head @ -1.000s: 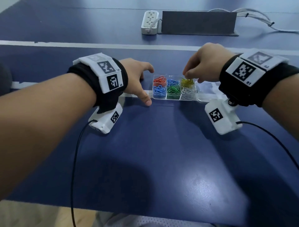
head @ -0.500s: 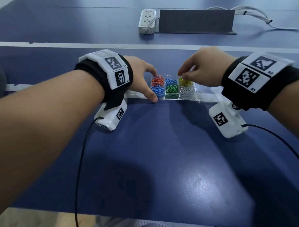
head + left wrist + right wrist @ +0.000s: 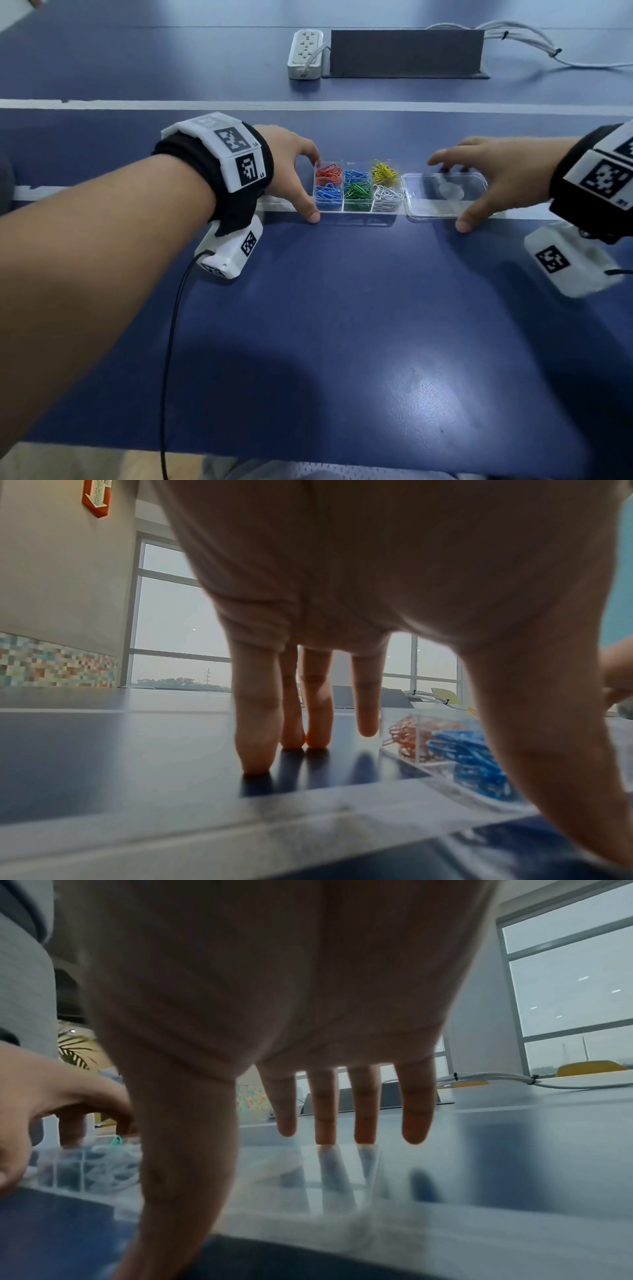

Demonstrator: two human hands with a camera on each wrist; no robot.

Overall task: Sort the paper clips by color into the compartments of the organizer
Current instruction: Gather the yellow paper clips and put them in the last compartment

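Left hand: the left hand [image 3: 291, 164] is resting at the left end of the organizer [image 3: 356, 209], spread wide with straight fingers [image 3: 257, 723]; three fingertips are touching the worktop [image 3: 342, 325] at the far left corner, the index finger is hanging just above it beside the clear wall, and the thumb is lying along the near left corner. It is holding nothing.
Right hand: the right hand [image 3: 496, 174] is spreading wide over the clear lid [image 3: 445, 195], its fingertips [image 3: 325, 1129] meeting the lid's far edge and its thumb reaching down past the near edge. Whether it is gripping the lid yet I cannot tell.
Organizer: lying on the worktop between the two hands, six compartments uncovered.
Paper clips: sitting sorted, red paper clips [image 3: 328, 173] far left, blue paper clips [image 3: 328, 195] near left, more blue at far middle, green paper clips [image 3: 357, 192] near middle, yellow paper clips [image 3: 385, 171] far right, white paper clips [image 3: 387, 195] near right.
Lid: lying flat just right of the organizer, touching its right end.
Far side: a white power strip [image 3: 306, 53] is lying beside a dark grey panel [image 3: 406, 53].
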